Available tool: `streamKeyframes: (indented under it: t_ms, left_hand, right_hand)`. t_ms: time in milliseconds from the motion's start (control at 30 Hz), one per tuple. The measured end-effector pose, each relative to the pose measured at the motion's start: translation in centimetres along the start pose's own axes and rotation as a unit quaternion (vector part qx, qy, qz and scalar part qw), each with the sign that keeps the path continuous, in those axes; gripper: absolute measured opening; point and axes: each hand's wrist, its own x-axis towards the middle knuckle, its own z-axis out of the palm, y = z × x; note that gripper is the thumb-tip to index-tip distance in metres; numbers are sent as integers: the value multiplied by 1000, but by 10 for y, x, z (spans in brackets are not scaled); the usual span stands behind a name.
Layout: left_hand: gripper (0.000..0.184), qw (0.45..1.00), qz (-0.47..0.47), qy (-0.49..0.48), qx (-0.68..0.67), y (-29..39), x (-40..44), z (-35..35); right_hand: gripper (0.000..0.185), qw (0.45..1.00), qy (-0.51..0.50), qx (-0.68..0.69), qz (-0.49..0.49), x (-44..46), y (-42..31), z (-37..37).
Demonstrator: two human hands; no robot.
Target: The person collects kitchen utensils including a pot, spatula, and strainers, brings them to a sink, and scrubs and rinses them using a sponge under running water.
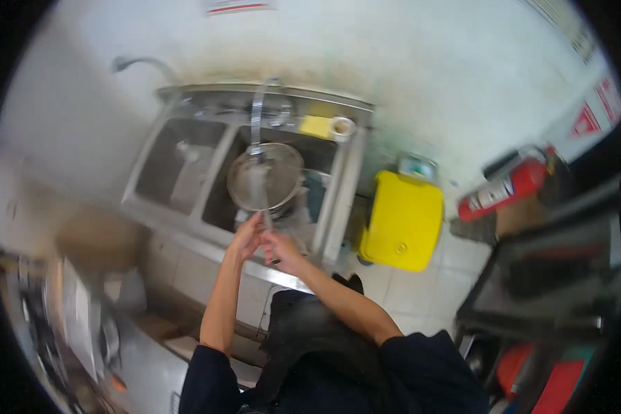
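At the front of the right sink basin [217,200], my two hands are close together. My right hand [285,252] is closed around a long thin utensil that looks like a knife [266,219]; a dark end shows below the fist. My left hand [248,238] has its fingers closed against the same utensil, though blur hides exactly how they grip. The utensil points away from me, toward a round metal pot [288,165] in the basin. Above the pot hangs a coiled faucet hose [257,114], and a blurred pale streak runs below its nozzle.
A yellow sponge or cloth [315,126] and a small round container [341,128] sit on the sink's back ledge. The left basin [162,165] adjoins. To the right stand a yellow lidded bin [403,224] and a red fire extinguisher [507,190]. A metal counter [141,369] is at lower left.
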Motion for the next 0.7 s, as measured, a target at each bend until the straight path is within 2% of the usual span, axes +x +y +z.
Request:
streamKeyframes:
  t_ms: [33,67,100,133,167,233,267,300,333,367,400,433,467,500,567,600,633,700]
  left_hand:
    - [52,992,-33,-31,-117,-3,26,0]
    - [47,969,-67,-53,-233,-4,46,4]
    - [33,986,-6,-17,-166,4,50,13]
    - [29,989,-1,-30,-142,-1,65,6]
    - [25,992,8,-38,-122,-7,79,-4]
    - [23,992,-33,-10,-118,-4,85,-13]
    - [22,992,-61,25,-112,-1,82,-13]
    - [22,992,-65,26,-108,3,76,-9]
    - [22,995,-69,42,-62,7,69,-6]
    - [22,996,-70,58,-16,8,63,-3]
    - [23,995,-75,66,-12,8,60,-3]
    - [23,994,-81,76,-7,7,58,-3]
    - [23,993,-84,81,-3,5,59,0]
    - [24,993,-78,84,-1,3,57,2]
    - [24,992,-75,102,10,5,57,7]
    - [24,991,-80,108,5,5,58,11]
    - [25,990,-86,116,0,6,57,13]
    - [25,987,-94,132,-2,7,61,18]
  right_hand:
    - [23,999,0,-35,-33,5,4,-2]
    - [25,995,-51,-45,-75,3,4,-7]
    - [26,992,-28,-108,-56,-1,-3,-12]
    - [28,984,-10,-174,-30,-4,-14,-17]
    - [28,985,3,-169,-34,-6,-32,-27]
    - [29,941,-36,-335,-18,-15,-76,-61]
    - [25,927,-16,-349,-136,-10,-92,-101]
    - [19,932,61,-301,-193,-12,-125,-131]
    - [14,887,168,-386,-191,-20,-173,-156]
    - [12,897,236,-268,-260,-7,-197,-203]
    - [12,768,348,-402,-357,25,-215,-285]
    - [17,624,466,-518,-353,22,-250,-323]
    - [16,618,509,-552,-235,24,-281,-361]
    - [18,546,499,-636,-218,28,-298,-400]
    - [25,490,465,-723,-148,46,-315,-462]
    - [32,529,456,-714,-47,39,-328,-449]
    - [38,545,445,-708,61,43,-340,-439]
    - [43,513,454,-715,144,65,-337,-460]
